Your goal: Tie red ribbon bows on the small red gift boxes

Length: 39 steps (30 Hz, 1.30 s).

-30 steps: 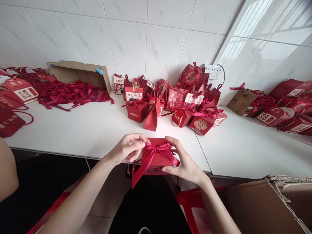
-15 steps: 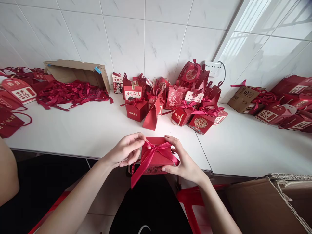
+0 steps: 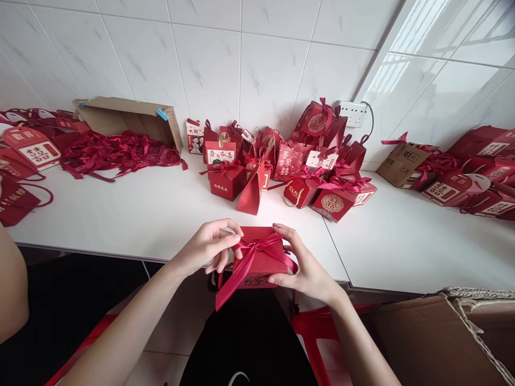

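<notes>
A small red gift box [image 3: 261, 261] sits at the near edge of the white table [image 3: 140, 214], held between both hands. A dark red ribbon [image 3: 245, 257] is tied in a bow on its top, one tail hanging down over the front. My left hand [image 3: 209, 246] pinches the left loop of the bow with its fingertips. My right hand [image 3: 303, 262] cups the right side of the box, thumb on top by the bow, fingers under the lower corner.
Several finished red gift boxes [image 3: 289, 166] crowd the back middle of the table. A pile of loose ribbons [image 3: 116, 153] lies before an open cardboard box [image 3: 129, 120] at left. More red boxes [image 3: 462, 177] lie at right. A cardboard carton [image 3: 442, 338] stands at lower right, another person's arm [image 3: 12, 284] at left.
My left fingers have shifted slightly on the bow's left loop. The box and my right hand have barely moved.
</notes>
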{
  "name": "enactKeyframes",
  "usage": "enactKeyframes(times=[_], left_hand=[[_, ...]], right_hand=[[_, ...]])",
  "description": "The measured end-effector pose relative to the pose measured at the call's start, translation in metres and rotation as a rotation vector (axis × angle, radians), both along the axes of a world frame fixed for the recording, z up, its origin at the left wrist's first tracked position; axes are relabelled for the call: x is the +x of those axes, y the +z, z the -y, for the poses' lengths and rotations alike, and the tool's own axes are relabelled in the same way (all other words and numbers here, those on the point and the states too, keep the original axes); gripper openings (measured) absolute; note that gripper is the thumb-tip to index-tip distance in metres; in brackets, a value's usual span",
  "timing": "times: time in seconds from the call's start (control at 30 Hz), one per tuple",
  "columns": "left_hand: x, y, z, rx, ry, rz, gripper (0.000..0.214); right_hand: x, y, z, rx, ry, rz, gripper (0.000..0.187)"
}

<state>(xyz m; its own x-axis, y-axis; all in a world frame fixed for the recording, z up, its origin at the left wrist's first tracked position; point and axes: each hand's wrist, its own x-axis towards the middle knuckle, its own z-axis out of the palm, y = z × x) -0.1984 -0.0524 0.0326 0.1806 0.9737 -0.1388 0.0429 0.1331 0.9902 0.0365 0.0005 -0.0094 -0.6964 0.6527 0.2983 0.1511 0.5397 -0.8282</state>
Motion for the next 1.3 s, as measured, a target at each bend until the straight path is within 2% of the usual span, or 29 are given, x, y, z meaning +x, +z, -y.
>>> enactKeyframes(times=[0.17, 0.27, 0.3, 0.37, 0.43, 0.47, 0.53, 0.6, 0.83, 1.03, 1.3], left_hand=[[0.006, 0.005, 0.005, 0.092, 0.015, -0.138, 0.018], [0.010, 0.009, 0.007, 0.181, 0.051, -0.232, 0.015], [0.011, 0.010, 0.007, 0.204, 0.060, -0.251, 0.014], [0.012, 0.012, 0.007, 0.224, 0.061, -0.262, 0.013], [0.012, 0.013, 0.006, 0.212, 0.050, -0.250, 0.011], [0.012, 0.013, 0.005, 0.201, 0.047, -0.243, 0.011], [0.011, 0.013, 0.004, 0.188, 0.051, -0.241, 0.010], [0.010, 0.012, 0.004, 0.192, 0.058, -0.252, 0.010], [0.009, 0.010, 0.005, 0.234, 0.080, -0.294, 0.014], [0.010, 0.012, 0.005, 0.180, 0.073, -0.334, 0.011], [0.014, 0.020, 0.010, 0.235, 0.095, -0.465, 0.014]], right_hand=[[0.004, 0.002, 0.004, -0.002, -0.012, 0.023, 0.084], [0.006, 0.013, 0.007, -0.023, -0.047, -0.022, 0.087], [0.005, 0.019, 0.008, -0.032, -0.115, -0.072, 0.079], [0.000, 0.032, 0.009, -0.050, -0.338, -0.110, 0.056], [-0.007, 0.043, 0.008, -0.044, -0.525, 0.023, 0.050], [-0.011, 0.047, 0.008, -0.033, -0.561, 0.131, 0.049], [-0.018, 0.050, 0.006, -0.013, -0.539, 0.304, 0.048], [-0.020, 0.046, 0.005, 0.001, -0.502, 0.347, 0.046], [-0.014, 0.029, 0.008, -0.075, -0.362, 0.215, 0.041], [-0.013, 0.027, 0.010, -0.098, -0.351, 0.148, 0.039], [-0.011, 0.023, 0.007, -0.145, -0.332, 0.113, 0.040]])
